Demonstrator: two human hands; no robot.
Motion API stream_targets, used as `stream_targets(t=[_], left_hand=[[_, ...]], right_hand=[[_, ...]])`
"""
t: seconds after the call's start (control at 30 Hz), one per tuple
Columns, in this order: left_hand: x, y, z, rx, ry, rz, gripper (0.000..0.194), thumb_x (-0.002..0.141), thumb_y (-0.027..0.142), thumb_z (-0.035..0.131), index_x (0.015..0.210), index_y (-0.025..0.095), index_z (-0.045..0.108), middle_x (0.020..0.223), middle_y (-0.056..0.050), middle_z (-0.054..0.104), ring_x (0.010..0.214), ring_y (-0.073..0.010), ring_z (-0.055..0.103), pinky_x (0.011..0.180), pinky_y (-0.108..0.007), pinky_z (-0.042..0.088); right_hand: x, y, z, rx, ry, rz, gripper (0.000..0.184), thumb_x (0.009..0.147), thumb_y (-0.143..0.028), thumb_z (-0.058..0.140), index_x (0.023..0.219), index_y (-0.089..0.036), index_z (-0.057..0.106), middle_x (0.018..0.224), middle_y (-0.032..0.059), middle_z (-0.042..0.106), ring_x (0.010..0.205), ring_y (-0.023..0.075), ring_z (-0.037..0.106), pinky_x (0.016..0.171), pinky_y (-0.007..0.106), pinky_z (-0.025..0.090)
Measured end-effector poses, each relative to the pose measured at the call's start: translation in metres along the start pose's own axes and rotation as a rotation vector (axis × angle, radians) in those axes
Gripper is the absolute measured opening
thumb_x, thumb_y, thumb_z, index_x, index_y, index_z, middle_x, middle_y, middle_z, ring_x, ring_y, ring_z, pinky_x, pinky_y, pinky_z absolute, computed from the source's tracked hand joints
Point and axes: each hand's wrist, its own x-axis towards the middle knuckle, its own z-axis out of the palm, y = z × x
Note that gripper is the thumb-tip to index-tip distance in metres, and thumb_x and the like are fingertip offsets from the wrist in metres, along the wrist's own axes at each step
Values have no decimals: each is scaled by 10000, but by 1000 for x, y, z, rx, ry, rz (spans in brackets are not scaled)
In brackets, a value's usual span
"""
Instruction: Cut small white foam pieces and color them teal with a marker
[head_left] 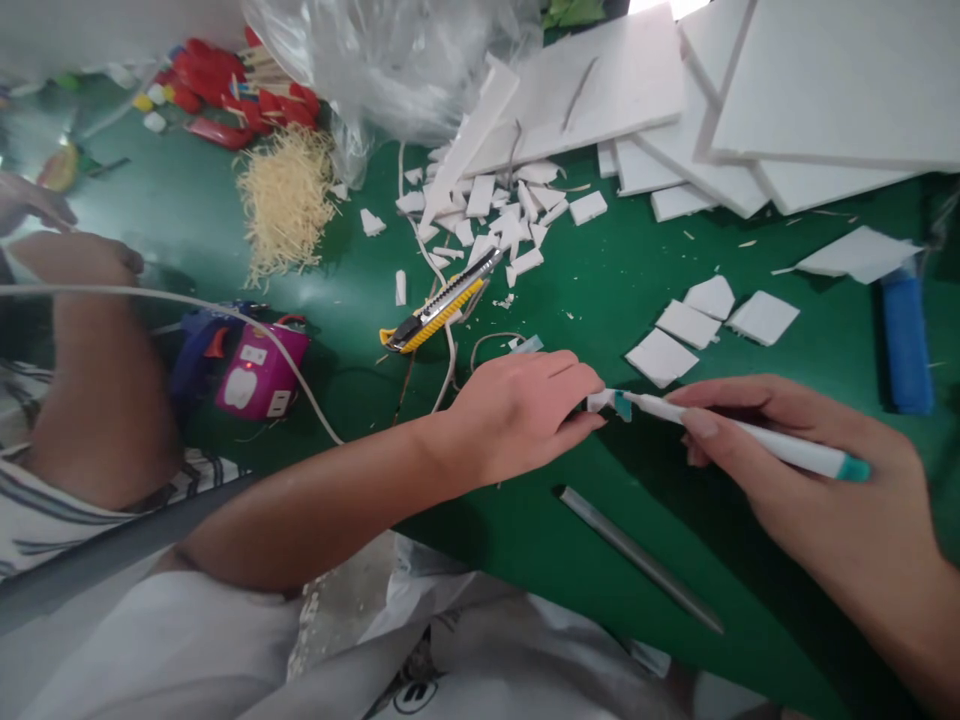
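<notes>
Small piece (602,400): just right of the frame's centre, at the left hand's fingertips; white, with a blue-green patch towards the right. Most of it is hidden by the fingers.

Left hand (517,410): comes in from the lower left, back of the hand up, thumb and fingers pinching the small piece by its near end. Exact finger contact is hidden under the hand.

Right hand (817,450): right side of the frame, thumb and fingers pressed together around a white pen (780,444) in a writing hold. Tip points left and appears to touch the coloured patch; blue-green butt end rests towards the palm.

Handling, by judgement: the piece looks like foam, so very light, fairly stiff, easily dented or snapped. Best held by the edges, lightly, away from the wet-looking colour, which might smear. The pen looks light, smooth and rigid; a hold near the tip suits fine control.

Around: four cut white pieces (661,357) lie just above the pen, right of centre. A metal tube (641,560) lies slantwise below the hands. Yellow knife (439,308) above the left wrist, near a heap of white scraps (480,200). White sheets (840,90) overlap at upper right. All on a green table (360,250).
</notes>
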Motion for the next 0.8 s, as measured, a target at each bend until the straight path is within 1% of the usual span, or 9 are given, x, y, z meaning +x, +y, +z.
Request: stream_targets(t=[0.07, 0.13, 0.2, 0.3, 0.5, 0.67, 0.8], left_hand=[[0, 0, 0, 5, -19, -8, 173, 969, 321, 587, 1010, 174, 670, 749, 18, 616, 678, -135, 593, 631, -251, 411], [1, 0, -1, 11, -36, -22, 171, 969, 319, 586, 1028, 180, 665, 761, 17, 620, 691, -137, 598, 634, -254, 412], [0, 0, -1, 8, -40, -23, 170, 969, 318, 585, 1033, 180, 661, 762, 19, 617, 692, -138, 597, 629, -257, 409], [0, 1, -1, 2, -28, -6, 163, 968, 317, 587, 1019, 180, 659, 762, 22, 611, 684, -137, 591, 615, -260, 402], [1, 0, -2, 33, -58, -20, 183, 970, 350, 586, 1055, 198, 640, 749, 24, 592, 683, -136, 587, 633, -248, 413], [-2, -2, -2, -20, 8, 4, 248, 984, 378, 556, 1100, 171, 629, 767, 14, 598, 686, -130, 585, 651, -231, 436], [-5, -4, -1, -43, 8, -8, 259, 975, 399, 556, 1073, 169, 621, 785, 5, 600, 701, -129, 586, 653, -224, 449]], right_hand=[[0, -1, 1, -4, -19, -2, 100, 808, -390, 703, 792, -298, 740, 663, -27, 668, 598, 134, 614, 541, 258, 489], [0, -1, 0, -5, -63, 7, 146, 810, -395, 688, 719, -284, 716, 634, -29, 663, 529, 122, 573, 473, 259, 443], [1, 0, -1, 5, -73, 17, 182, 811, -401, 678, 677, -279, 695, 593, -34, 642, 497, 115, 545, 445, 257, 415], [2, 0, -2, 1, -32, 8, 151, 814, -400, 677, 725, -284, 716, 592, -32, 640, 533, 122, 572, 482, 251, 445], [4, 3, -3, -26, -41, -34, 123, 816, -386, 682, 767, -285, 735, 614, -31, 658, 552, 114, 588, 481, 235, 444], [4, 4, -4, 2, -53, -44, 105, 826, -370, 678, 772, -296, 729, 601, -48, 650, 531, 94, 576, 472, 210, 443], [4, 6, -2, 33, -38, -67, 130, 819, -402, 687, 775, -288, 732, 588, -36, 642, 521, 104, 577, 466, 222, 448]])
